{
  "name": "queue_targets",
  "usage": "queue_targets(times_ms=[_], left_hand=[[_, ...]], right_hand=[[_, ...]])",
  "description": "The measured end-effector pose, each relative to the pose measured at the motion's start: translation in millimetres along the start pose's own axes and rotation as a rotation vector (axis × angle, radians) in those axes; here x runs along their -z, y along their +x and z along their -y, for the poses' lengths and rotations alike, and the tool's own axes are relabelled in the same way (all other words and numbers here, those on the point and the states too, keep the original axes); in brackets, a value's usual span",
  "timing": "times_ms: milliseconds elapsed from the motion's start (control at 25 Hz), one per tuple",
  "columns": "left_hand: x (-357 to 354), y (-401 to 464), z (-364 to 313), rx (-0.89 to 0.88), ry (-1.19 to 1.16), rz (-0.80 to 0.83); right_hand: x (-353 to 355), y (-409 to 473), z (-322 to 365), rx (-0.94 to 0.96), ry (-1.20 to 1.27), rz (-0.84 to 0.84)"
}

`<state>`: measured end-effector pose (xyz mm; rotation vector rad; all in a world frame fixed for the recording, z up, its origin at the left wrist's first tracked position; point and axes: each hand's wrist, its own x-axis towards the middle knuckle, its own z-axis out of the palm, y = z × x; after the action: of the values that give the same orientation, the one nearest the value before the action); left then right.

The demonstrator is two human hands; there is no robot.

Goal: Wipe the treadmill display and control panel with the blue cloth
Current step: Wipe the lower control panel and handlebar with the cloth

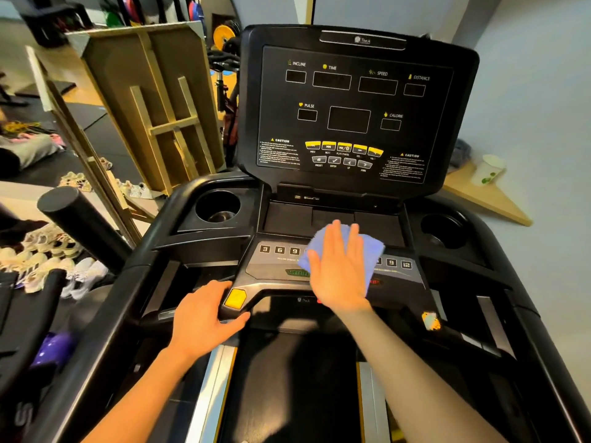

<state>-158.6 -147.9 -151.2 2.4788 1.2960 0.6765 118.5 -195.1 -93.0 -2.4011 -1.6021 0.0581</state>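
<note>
Soft blue cloth (372, 251), display (351, 103) — glossy black plastic

The big screen (351, 103) stands bare above my hand (339, 270). Two cup holes (219, 207) sit at the sides, nothing blocking them.

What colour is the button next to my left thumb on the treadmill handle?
Yellow. The button sits just beside the left hand on the handle, clearest in the head view.

Two hands, one blue cloth (343, 251), one treadmill display (351, 107), two cup holders, one paper cup (489, 169).
</note>
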Motion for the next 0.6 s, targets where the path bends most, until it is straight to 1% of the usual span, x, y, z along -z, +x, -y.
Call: queue_targets(times_ms=[120,280,440,520,600], left_hand=[[1,1,-1,0.003,0.008,-0.001],[1,1,-1,-0.001,0.015,-0.007],[4,2,-4,-0.008,0.007,-0.014],[5,2,-6,-0.015,-0.007,-0.029],[5,1,-8,-0.014,-0.036,-0.038]], right_hand=[[-11,0,47,0.106,0.017,0.010],[-28,-9,85,0.242,0.048,-0.003],[-45,-16,101,0.315,-0.074,-0.012],[-51,-25,104,0.412,-0.139,-0.016],[-57,-37,107,0.538,-0.122,0.001]])
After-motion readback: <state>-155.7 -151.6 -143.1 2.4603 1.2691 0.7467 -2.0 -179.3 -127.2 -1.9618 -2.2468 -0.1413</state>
